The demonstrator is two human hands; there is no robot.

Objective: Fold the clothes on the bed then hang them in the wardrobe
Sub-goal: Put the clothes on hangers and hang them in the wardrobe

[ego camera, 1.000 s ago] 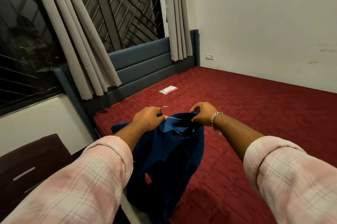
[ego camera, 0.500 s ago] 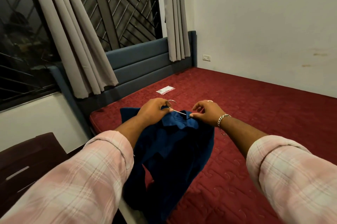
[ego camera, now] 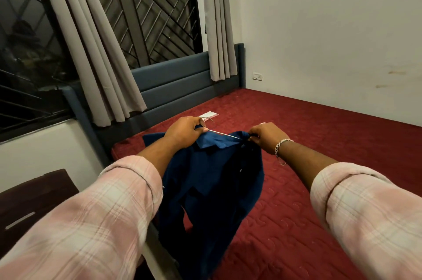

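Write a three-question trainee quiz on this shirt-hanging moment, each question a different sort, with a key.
1. True or false: the blue shirt lies folded flat on the red mattress.
2. Which hand holds the hook end of the wire hanger? A. left hand B. right hand
3. Fill in: the right hand pinches the shirt at its ____.

Key: 1 false; 2 A; 3 shoulder
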